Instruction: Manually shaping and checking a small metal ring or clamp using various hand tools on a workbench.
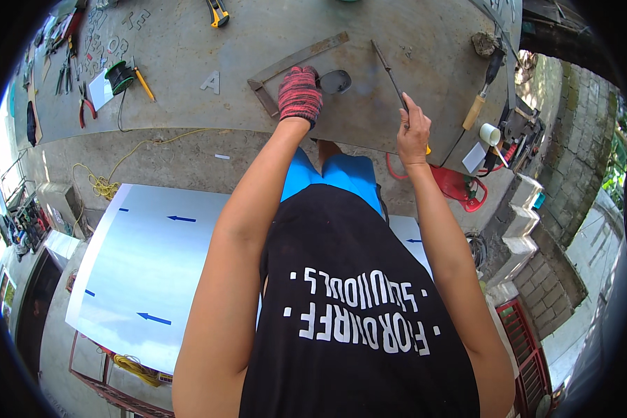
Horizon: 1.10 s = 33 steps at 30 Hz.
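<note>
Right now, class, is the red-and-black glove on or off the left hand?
On: the glove covers the left hand, bare skin starting below its cuff; the right hand is ungloved.

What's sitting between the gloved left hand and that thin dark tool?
In the head view, a dark oval piece lies close beside the gloved left hand, then a stretch of grey tabletop reaches to the thin dark tool.

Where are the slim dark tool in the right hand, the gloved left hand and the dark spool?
Slim dark tool (389, 71), head view: middle of its shaft.
Gloved left hand (301, 94), head view: middle of the glove.
Dark spool (120, 78), head view: middle of its body.
</note>
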Each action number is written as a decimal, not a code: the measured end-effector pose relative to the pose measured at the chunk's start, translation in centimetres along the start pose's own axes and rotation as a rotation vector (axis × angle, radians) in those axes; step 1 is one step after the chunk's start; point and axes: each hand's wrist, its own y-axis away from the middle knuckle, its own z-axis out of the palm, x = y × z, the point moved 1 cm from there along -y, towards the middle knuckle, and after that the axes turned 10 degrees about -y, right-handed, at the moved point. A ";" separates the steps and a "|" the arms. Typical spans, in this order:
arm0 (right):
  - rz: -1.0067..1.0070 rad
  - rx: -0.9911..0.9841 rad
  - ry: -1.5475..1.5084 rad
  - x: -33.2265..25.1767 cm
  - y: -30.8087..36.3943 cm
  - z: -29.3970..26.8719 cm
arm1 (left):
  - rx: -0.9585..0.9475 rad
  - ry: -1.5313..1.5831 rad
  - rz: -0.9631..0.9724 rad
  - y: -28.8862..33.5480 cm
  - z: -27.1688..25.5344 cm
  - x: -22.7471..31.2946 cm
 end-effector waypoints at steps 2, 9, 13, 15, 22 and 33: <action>0.031 -0.045 0.059 0.7 0.9 1.3 | -0.002 -0.003 -0.003 0.0 0.0 0.1; 0.048 -0.208 0.286 -0.3 1.7 2.2 | -0.078 -0.051 -0.033 -0.4 0.1 0.1; 0.036 -0.201 0.219 -6.1 -1.9 1.2 | -0.053 -0.082 0.001 -0.3 -0.3 -0.6; -0.071 -0.192 -0.005 -7.8 -4.4 1.7 | -0.062 -0.082 0.009 -0.4 -0.4 -0.4; 0.006 -0.370 0.152 -8.4 -9.9 8.4 | -0.071 -0.072 0.003 -0.6 0.0 0.0; -0.090 -0.283 0.201 -6.5 -8.9 9.6 | -0.048 -0.062 -0.031 -0.2 0.8 0.5</action>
